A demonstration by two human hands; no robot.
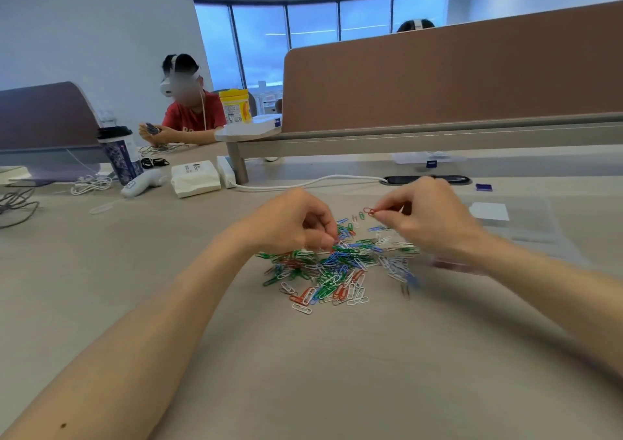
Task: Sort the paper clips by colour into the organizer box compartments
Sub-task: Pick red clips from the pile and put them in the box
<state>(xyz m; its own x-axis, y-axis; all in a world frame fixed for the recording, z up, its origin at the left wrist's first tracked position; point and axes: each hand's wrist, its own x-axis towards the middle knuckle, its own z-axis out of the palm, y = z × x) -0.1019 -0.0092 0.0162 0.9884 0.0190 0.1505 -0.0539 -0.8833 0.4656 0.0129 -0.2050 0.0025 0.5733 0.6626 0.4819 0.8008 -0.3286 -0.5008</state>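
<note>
Bare table (303,372) lies open nearer than the paper clip pile (337,267); beyond it a white cable (303,183) and the partition (438,79) (brown, upright) close the far side

The surface (337,372) is smooth and matt, a pale beige laminate by its look. The paper clips (337,267) at the centre are thin wire with a glossy coloured coating. At right, the organizer box (532,230) is clear, slightly shiny plastic. The brown partition (455,79) across the upper right looks matt and cloth-like. The white cable (303,183) is smooth plastic.
</note>
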